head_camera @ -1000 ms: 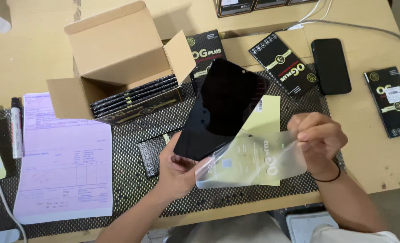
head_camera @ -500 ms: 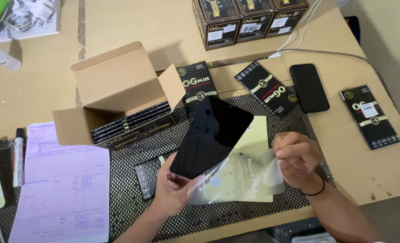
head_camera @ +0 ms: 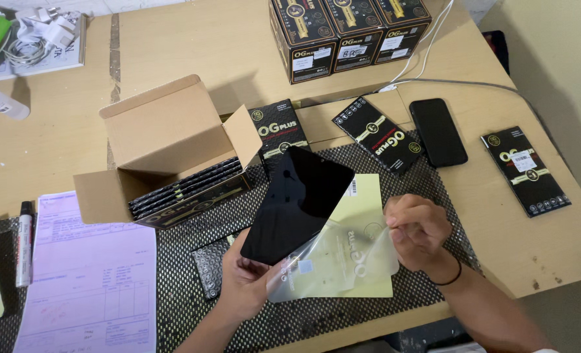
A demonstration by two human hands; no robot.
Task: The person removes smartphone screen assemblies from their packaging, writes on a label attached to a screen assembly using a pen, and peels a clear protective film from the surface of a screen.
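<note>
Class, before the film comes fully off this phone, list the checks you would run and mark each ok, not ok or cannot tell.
1. Left hand has a grip on the phone at its lower end: ok.
2. Right hand pinches the clear film at its edge: ok.
3. Film free of the screen: cannot tell.
4. Screen free of dust: cannot tell.
5. Yellow sheet lies on the mesh mat below: ok.

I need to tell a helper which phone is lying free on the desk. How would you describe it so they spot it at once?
Start at the three dark cartons at the desk's far edge. Just nearer, right of the black mesh mat, lies a black phone, screen dark. Unlike the flat black packets beside it, it is plain and unprinted.
</note>
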